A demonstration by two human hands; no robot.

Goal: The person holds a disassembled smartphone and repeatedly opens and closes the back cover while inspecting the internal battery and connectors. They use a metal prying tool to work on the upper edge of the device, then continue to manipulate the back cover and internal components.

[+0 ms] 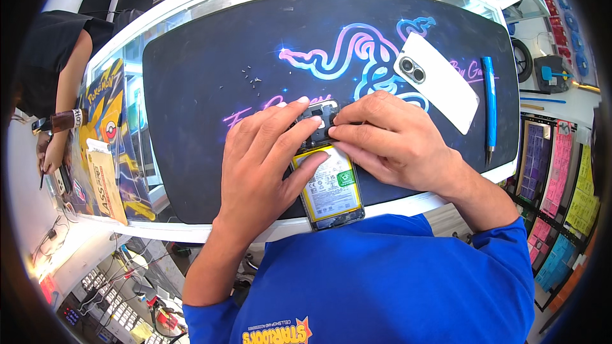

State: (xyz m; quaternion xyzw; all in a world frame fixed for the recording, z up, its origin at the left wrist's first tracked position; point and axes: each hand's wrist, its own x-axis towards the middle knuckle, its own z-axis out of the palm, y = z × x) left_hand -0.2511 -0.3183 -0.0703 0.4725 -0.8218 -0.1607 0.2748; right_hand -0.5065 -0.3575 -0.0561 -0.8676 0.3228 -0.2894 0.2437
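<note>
Black rounded mat (191,153) with neon design, white-rimmed desk (191,232). Opened black phone (325,165) with yellow-edged battery (333,196), lower centre: left hand (255,159) holding it; right hand (403,143) at upper end, grip hidden. Step, apparently: inner-part work; next calls for steady bracing.

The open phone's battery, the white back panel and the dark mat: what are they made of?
Battery: apparently a film or foil wrap, given the smooth printed label and yellow edging. White panel: smooth and even, so plastic or coated glass; I can't tell which. Dark mat: matte, probably fabric or rubber, since it shows little glare.
</note>
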